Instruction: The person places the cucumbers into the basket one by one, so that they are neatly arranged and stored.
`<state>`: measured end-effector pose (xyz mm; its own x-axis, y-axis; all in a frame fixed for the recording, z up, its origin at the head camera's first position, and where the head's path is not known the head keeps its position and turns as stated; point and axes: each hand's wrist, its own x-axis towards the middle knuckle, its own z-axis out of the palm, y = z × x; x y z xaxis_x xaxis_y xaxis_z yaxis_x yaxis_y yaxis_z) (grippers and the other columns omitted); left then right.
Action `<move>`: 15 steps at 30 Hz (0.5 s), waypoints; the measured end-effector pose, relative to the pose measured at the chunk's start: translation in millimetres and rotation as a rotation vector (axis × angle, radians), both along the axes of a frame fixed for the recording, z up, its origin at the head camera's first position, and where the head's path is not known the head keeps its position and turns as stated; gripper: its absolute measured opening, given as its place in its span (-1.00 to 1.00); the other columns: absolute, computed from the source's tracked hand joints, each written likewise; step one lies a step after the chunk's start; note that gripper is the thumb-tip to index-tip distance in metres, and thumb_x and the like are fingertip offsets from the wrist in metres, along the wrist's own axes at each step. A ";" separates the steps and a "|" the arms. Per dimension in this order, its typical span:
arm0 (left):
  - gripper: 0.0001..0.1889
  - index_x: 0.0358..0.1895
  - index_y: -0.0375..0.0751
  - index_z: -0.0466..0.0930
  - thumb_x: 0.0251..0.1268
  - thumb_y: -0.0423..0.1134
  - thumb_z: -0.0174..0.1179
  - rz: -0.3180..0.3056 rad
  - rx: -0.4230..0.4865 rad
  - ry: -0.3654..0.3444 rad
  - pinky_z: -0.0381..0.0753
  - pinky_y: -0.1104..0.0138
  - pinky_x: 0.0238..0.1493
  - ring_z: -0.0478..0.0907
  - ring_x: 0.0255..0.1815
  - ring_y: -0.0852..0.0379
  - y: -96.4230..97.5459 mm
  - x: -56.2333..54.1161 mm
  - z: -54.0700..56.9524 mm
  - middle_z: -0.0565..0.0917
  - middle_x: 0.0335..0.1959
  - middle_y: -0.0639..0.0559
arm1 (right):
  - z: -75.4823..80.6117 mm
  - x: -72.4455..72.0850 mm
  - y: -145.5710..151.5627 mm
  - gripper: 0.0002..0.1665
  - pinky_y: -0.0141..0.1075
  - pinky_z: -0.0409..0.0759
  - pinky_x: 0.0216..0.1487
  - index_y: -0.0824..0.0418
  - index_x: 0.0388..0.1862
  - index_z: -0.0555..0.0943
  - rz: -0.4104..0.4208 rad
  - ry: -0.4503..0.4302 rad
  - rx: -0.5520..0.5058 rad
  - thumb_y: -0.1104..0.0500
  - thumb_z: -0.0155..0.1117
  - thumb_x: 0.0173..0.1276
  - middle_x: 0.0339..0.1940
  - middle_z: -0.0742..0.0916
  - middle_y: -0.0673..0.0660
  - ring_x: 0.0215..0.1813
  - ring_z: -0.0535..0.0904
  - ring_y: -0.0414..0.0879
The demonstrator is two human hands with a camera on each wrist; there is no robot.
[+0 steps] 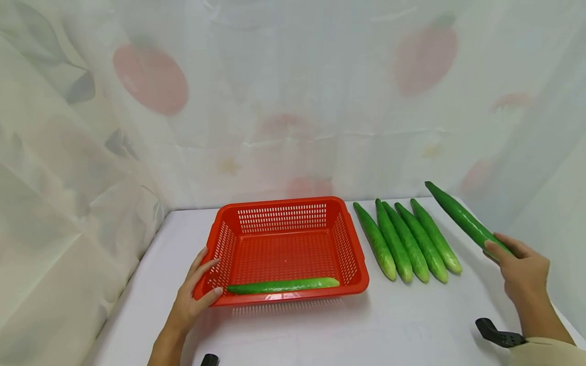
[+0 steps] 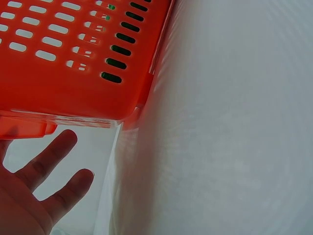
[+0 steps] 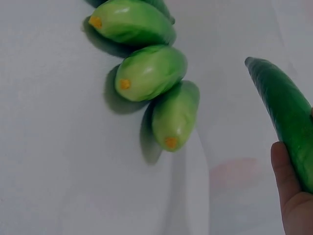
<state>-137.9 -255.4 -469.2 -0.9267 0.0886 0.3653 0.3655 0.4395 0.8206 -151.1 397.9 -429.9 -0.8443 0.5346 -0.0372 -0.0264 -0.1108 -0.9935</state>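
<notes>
My right hand (image 1: 522,262) grips a cucumber (image 1: 464,217) near its thick lower end, at the right of the head view. The cucumber is raised at a slant, its dark narrow tip pointing up and left. My left hand (image 1: 189,297) rests on the left rim of a red plastic basket (image 1: 285,296), thumb at the front left corner. In the left wrist view, straight, spread fingers (image 2: 68,188) show just below the basket's rim. Inside the basket, another cucumber (image 1: 284,285) lies along the front wall.
Several cucumbers (image 1: 397,244) lie side by side on the white table (image 1: 389,330), right of the basket, pale ends toward me. A patterned curtain (image 1: 284,101) hangs behind the table, and a pale cloth (image 1: 55,203) hangs at its left side.
</notes>
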 end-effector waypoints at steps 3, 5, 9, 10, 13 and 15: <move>-0.39 0.32 -0.21 0.42 0.10 -0.38 0.24 -0.003 0.005 -0.003 0.32 0.51 0.07 0.10 0.39 0.06 -0.2 0.1 -0.3 0.04 0.52 0.03 | 6.0 1.3 -3.7 -0.66 -0.51 0.55 -0.32 0.15 -0.08 0.74 0.058 0.121 -0.040 0.34 0.47 0.13 -0.16 0.57 -0.10 -0.28 0.60 -0.36; -0.39 0.32 -0.22 0.41 0.10 -0.38 0.24 -0.004 0.003 -0.003 0.32 0.52 0.07 0.10 0.39 0.07 -0.5 -0.3 -1.0 0.04 0.52 0.02 | 10.2 2.3 -5.8 -0.67 -0.47 0.56 -0.27 0.21 -0.08 0.73 0.104 0.182 -0.055 0.40 0.42 0.15 -0.14 0.59 -0.07 -0.24 0.61 -0.33; -0.39 0.32 -0.22 0.41 0.11 -0.38 0.24 -0.006 0.002 -0.002 0.31 0.53 0.07 0.10 0.39 0.07 -1.0 -0.8 -1.6 0.04 0.52 0.01 | 18.8 3.6 -9.9 -0.65 -0.44 0.56 -0.24 0.24 -0.03 0.71 0.159 0.225 -0.018 0.41 0.39 0.18 -0.11 0.60 -0.05 -0.19 0.59 -0.31; -0.39 0.32 -0.22 0.41 0.11 -0.38 0.24 -0.006 0.002 -0.001 0.31 0.53 0.07 0.10 0.39 0.06 -1.1 -0.8 -1.8 0.04 0.52 0.01 | 20.8 3.6 -11.0 -0.65 -0.44 0.56 -0.24 0.24 -0.01 0.70 0.172 0.231 -0.013 0.41 0.38 0.19 -0.10 0.59 -0.04 -0.18 0.59 -0.30; -0.39 0.32 -0.23 0.41 0.11 -0.39 0.23 -0.005 -0.001 0.002 0.30 0.53 0.07 0.10 0.39 0.06 -1.2 -0.7 -1.9 0.05 0.52 0.00 | 25.9 2.8 -14.7 -0.63 -0.43 0.57 -0.22 0.28 0.03 0.68 0.212 0.259 0.002 0.43 0.34 0.22 -0.09 0.60 -0.01 -0.14 0.58 -0.27; -0.39 0.32 -0.22 0.41 0.11 -0.39 0.23 -0.003 -0.003 0.001 0.31 0.53 0.07 0.10 0.39 0.06 -0.9 -0.7 -1.7 0.05 0.52 0.00 | 28.3 2.4 -17.5 -0.62 -0.41 0.57 -0.19 0.34 0.04 0.66 0.252 0.301 -0.018 0.49 0.29 0.23 -0.09 0.63 0.02 -0.13 0.61 -0.24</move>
